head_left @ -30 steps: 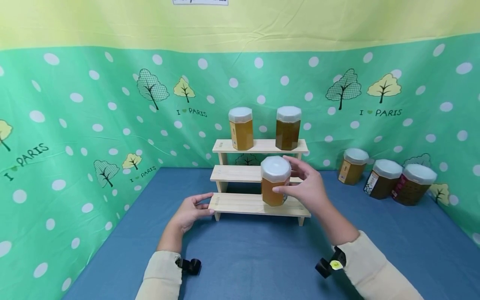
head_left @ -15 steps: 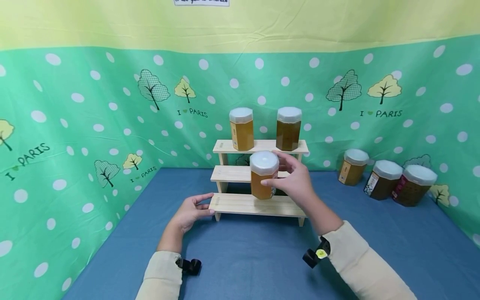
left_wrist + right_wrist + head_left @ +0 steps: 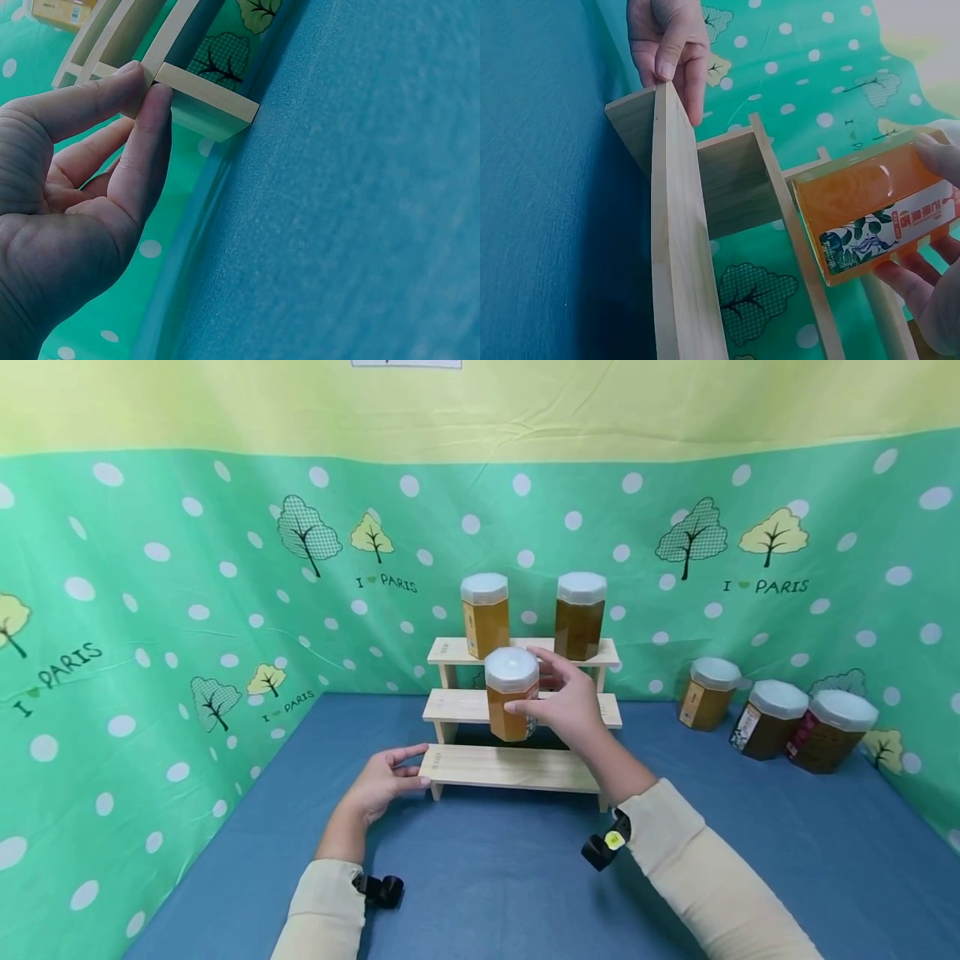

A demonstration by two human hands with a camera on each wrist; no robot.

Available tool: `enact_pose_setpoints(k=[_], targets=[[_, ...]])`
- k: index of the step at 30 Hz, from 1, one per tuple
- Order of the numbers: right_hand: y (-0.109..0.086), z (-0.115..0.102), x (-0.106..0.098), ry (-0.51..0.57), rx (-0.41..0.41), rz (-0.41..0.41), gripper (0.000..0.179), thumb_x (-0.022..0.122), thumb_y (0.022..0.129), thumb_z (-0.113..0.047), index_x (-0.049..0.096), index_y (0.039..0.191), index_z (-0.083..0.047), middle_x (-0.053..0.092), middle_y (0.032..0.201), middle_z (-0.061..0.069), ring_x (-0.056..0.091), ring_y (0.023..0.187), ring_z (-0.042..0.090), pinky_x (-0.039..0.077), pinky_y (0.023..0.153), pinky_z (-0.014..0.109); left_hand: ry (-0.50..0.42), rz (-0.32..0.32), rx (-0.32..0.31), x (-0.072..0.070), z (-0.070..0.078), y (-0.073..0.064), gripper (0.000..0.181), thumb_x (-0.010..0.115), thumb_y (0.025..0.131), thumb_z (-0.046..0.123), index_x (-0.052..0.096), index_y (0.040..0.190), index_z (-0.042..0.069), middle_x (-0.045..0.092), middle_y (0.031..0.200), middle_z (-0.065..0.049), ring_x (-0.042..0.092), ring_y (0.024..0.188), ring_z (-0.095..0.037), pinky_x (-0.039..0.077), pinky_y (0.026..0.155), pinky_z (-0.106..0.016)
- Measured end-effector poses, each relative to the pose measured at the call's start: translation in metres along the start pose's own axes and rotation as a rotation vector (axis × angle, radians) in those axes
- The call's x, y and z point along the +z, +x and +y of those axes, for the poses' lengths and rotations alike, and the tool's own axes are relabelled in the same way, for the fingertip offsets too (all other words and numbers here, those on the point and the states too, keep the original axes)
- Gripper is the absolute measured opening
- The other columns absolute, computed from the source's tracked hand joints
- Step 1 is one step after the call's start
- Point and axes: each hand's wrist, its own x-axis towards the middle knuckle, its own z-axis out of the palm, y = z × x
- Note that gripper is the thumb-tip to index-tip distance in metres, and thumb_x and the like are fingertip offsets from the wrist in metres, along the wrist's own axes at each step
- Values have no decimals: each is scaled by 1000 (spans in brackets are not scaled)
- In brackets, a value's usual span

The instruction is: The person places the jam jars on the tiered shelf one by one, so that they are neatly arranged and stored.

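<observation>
In the head view my left hand pinches the left end of the bottom step of a three-tier wooden display stand. The left wrist view shows thumb and fingertip on the corner of that board. My right hand grips an amber jar with a white lid, thumb in front and fingers behind. The jar is upright and overlaps the middle step in the head view. Its floral label faces the right wrist camera, where its base hangs clear of the step boards.
On the top step stand a golden jar and a darker brown jar. Farther right on the blue cloth are another amber jar and two dark jars. A green dotted curtain hangs behind.
My right hand has carried the amber jar left and up, from over the bottom step to in front of the middle one. The left hand keeps its place on the stand.
</observation>
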Motion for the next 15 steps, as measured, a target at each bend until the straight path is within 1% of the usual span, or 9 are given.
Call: enact_pose_setpoints(k=[4,7,11,15], targets=[[6,2,4,15,18,-5,78,90,70,-23,54,139,-29,61,125,0,56,109,23,54,83,43,5,1,2,1,0,1,63,73,82,-7,51,140,1,64,120,-22,68,97,-25,55,83,-41],[11,3,8,24,13,-11,77,90,70,-25,55,139,-31,60,126,-1,55,109,23,55,82,43,6,2,2,1,1,1,62,73,82,-7,51,140,1,63,121,-23,68,96,-24,55,83,-41],[18,3,13,33,13,-24,75,89,71,-23,55,138,-29,60,126,0,55,109,23,55,81,44,3,8,-5,1,2,0,62,72,82,-8,51,140,1,65,119,-22,68,95,-24,55,83,-42],[23,2,18,43,33,-30,73,89,73,-21,54,137,-26,60,127,2,55,111,24,53,86,45,12,1,1,-1,2,-1,63,73,82,-7,50,141,0,64,119,-24,68,96,-24,55,83,-41]])
